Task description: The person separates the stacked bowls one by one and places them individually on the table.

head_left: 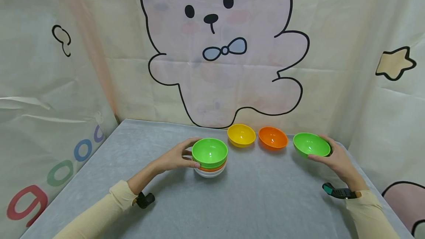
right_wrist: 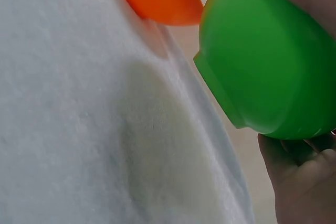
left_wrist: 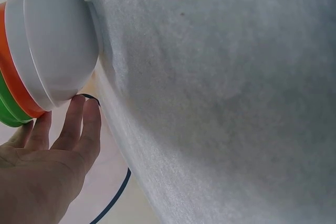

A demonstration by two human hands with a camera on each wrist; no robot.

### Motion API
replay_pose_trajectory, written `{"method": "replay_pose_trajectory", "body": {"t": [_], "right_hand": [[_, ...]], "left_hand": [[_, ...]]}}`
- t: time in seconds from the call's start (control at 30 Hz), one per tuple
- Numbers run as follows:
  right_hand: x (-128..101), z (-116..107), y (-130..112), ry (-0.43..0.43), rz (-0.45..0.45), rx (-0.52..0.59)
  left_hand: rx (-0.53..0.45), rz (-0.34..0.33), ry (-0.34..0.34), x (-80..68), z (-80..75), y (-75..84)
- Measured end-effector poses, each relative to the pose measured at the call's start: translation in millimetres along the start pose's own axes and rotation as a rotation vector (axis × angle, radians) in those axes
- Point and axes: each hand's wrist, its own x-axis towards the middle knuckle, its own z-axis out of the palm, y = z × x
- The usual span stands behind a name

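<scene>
We note a grey bench (head_left: 132, 180). At mid-bench, the left hand (head_left: 174, 156) cups the stacked bowls (head_left: 210, 158). Near the far right corner, the right hand (head_left: 335, 158) grips a tilted green bowl (head_left: 311, 144), beside the orange bowl (head_left: 273, 138) and yellow bowl (head_left: 241, 135).

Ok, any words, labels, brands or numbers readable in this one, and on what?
"ooo": coloured round letters on the left cloth wall, a red one cut off at the edge; the word is incomplete.
Bowls, table, wrist straps: no text visible.
Bear drawing and star: pictures only.
</scene>
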Motion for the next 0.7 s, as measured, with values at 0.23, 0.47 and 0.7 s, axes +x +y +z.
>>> {"method": "replay_pose_trajectory", "body": {"t": [0.23, 0.47, 0.7], "right_hand": [[4, 2, 11, -0.023, 0.042, -0.007], [10, 6, 20, -0.025, 0.094, -0.04], [15, 9, 22, -0.02, 0.131, -0.053]], "left_hand": [[-0.004, -0.002, -0.001, 0.0, 0.7, 0.6], [-0.002, -0.01, 0.008, -0.6, 0.4, 0.2], [-0.009, -0.005, 0.006, -0.6, 0.4, -0.4]]}}
